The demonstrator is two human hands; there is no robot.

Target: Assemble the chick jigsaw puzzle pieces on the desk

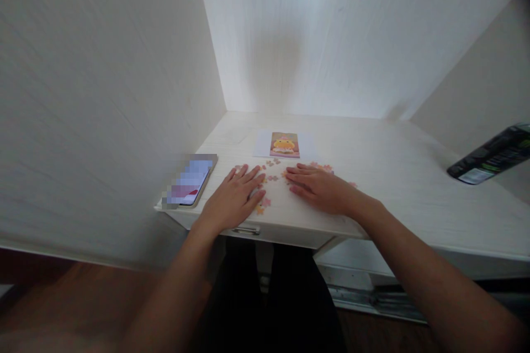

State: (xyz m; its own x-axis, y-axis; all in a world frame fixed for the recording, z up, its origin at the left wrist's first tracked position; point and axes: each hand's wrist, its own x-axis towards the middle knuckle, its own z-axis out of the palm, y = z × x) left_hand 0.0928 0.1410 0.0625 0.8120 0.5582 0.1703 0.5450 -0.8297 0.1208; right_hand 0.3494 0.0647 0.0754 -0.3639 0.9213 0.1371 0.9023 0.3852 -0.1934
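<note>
both hands (275,193) lie palm-down over puzzle pieces (260,208).

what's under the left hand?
Puzzle pieces show beside its fingertips and thumb, on the white tabletop. Whatever lies beneath the palm and fingers of the left hand is covered, so can't tell.

Bottle (492,154) cut off at right, phone screen (190,179) pixelated

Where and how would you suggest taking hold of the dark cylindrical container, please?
I'd wrap the right hand around the middle of the dark container from the left, where that hand lies; its long, round body should suit an encircling grip.
</note>
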